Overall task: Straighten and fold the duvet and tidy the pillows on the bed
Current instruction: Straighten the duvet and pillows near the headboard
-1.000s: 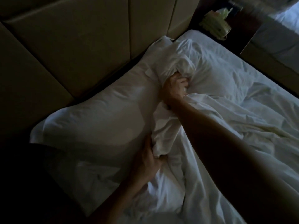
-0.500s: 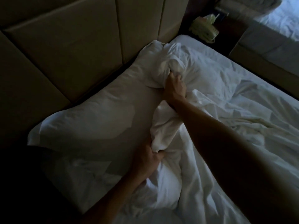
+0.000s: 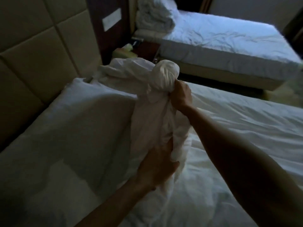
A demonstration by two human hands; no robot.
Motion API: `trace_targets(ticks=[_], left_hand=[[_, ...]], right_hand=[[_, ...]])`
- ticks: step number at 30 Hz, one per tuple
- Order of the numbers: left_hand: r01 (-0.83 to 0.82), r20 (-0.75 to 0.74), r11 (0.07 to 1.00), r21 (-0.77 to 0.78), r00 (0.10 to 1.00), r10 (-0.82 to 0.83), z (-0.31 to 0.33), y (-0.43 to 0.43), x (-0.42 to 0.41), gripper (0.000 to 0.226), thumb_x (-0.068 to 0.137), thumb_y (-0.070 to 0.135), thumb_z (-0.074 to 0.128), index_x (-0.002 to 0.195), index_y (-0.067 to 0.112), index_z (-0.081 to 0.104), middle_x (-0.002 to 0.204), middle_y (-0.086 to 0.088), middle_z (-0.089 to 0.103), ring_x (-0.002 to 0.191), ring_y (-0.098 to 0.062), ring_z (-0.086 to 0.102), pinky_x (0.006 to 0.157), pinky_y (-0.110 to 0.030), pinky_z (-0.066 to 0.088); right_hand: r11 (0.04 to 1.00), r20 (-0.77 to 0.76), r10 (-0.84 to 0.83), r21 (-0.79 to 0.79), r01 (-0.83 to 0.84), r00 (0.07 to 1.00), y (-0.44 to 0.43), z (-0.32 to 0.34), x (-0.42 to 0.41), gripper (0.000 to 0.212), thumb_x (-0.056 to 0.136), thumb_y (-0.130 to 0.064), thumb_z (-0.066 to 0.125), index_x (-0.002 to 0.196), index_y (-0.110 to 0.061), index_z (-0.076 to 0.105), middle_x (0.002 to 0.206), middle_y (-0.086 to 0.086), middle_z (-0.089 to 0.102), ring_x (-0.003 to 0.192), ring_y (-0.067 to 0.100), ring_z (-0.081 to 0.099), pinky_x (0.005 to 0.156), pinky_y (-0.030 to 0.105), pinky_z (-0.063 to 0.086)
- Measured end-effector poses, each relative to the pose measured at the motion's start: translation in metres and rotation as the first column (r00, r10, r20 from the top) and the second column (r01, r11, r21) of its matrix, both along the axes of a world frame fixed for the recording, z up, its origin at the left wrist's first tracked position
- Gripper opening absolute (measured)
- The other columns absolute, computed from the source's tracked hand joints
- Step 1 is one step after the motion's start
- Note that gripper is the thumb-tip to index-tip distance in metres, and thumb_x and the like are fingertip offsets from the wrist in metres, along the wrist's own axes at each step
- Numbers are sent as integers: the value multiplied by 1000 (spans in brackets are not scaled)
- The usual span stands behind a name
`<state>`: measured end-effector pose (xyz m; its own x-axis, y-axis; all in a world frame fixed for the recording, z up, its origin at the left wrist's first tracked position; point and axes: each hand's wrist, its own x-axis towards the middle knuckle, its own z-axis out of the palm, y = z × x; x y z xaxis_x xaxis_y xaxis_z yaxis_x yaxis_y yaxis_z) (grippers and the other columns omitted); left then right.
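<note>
A bunched edge of the white duvet (image 3: pixel 152 118) is lifted off the bed in both hands. My right hand (image 3: pixel 180 94) is clenched on its upper end, where the cloth balls up into a knob. My left hand (image 3: pixel 155 167) grips the same bunch lower down. A long white pillow (image 3: pixel 68 128) lies to the left against the headboard. A second pillow (image 3: pixel 124 69) shows behind the raised cloth. The rest of the duvet (image 3: pixel 237 136) lies rumpled over the mattress on the right.
A padded beige headboard (image 3: pixel 37 46) runs along the left. Beyond the pillows stands a dark nightstand (image 3: pixel 146 49) with a pale tissue box (image 3: pixel 123 53). A second bed (image 3: pixel 226 40) with heaped white bedding (image 3: pixel 154 15) fills the top right; a strip of floor separates the beds.
Both hands have lifted the bunched duvet edge up off the bed. The camera has swung up and right, bringing the second bed into view.
</note>
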<state>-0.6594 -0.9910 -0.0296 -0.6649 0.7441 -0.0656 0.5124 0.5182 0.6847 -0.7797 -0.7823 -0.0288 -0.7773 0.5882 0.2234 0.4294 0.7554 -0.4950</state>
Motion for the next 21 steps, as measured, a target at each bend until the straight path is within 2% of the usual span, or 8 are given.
trace_targets(ticks=[3, 7, 10, 13, 15, 17, 19, 21], left_hand=[[106, -19, 994, 5, 994, -106, 2, 63, 62, 73, 88, 32, 58, 148, 35, 16, 122, -3, 64, 103, -20, 63, 81, -22, 45], [207, -62, 977, -45, 976, -209, -12, 142, 134, 78, 83, 31, 59, 147, 39, 14, 114, -5, 67, 94, -25, 66, 72, -27, 47], [289, -65, 955, -66, 954, -293, -23, 191, 185, 76, 80, 28, 59, 146, 33, 23, 109, -11, 68, 95, -31, 64, 74, -32, 49], [402, 114, 914, -64, 912, -393, -39, 232, 235, 82, 78, 34, 59, 149, 28, 20, 121, -4, 63, 105, -28, 62, 81, -27, 46], [513, 371, 858, -16, 800, -471, -57, 249, 265, 74, 80, 38, 60, 146, 22, 29, 144, 9, 41, 121, -22, 53, 94, -26, 43], [537, 556, 843, -12, 704, -441, -77, 255, 288, 68, 83, 37, 59, 144, 29, 30, 147, 8, 36, 126, -18, 48, 101, -33, 44], [520, 548, 852, -57, 730, -409, -92, 253, 303, 66, 84, 34, 56, 144, 36, 29, 143, 3, 45, 124, -17, 48, 102, -35, 44], [518, 460, 851, -86, 779, -427, -102, 247, 311, 57, 84, 31, 50, 140, 30, 40, 134, -2, 55, 119, -19, 53, 100, -31, 44]], right_hand=[[997, -21, -67, -42, 66, 998, 65, 7, 79, 24, 85, -12, 52, 106, -6, 62, 106, 17, 63, 97, 37, 60, 79, 38, 46], [978, -64, -185, -113, 177, 981, 149, -2, 174, 24, 89, -15, 49, 107, -6, 63, 107, 18, 65, 97, 35, 61, 79, 36, 46], [937, -57, -311, -188, 296, 949, 207, -24, 242, 23, 88, -15, 50, 104, -8, 65, 102, 18, 68, 94, 35, 63, 76, 37, 48], [867, 69, -416, -272, 418, 907, 263, -65, 309, 38, 87, -22, 54, 122, -8, 54, 115, 19, 63, 106, 39, 59, 84, 38, 46], [834, 272, -412, -273, 480, 870, 286, -96, 352, 64, 88, -36, 55, 140, -6, 33, 134, 20, 50, 123, 41, 47, 103, 46, 34], [821, 424, -368, -270, 503, 828, 289, -123, 389, 72, 92, -45, 51, 145, -2, 26, 146, 21, 36, 132, 40, 38, 110, 49, 25], [835, 463, -323, -271, 478, 826, 278, -147, 419, 78, 92, -47, 51, 148, -3, 20, 149, 21, 33, 133, 39, 37, 110, 46, 28], [850, 460, -278, -291, 439, 843, 263, -169, 439, 78, 89, -44, 57, 148, -7, 22, 144, 21, 39, 129, 39, 42, 106, 45, 35]])
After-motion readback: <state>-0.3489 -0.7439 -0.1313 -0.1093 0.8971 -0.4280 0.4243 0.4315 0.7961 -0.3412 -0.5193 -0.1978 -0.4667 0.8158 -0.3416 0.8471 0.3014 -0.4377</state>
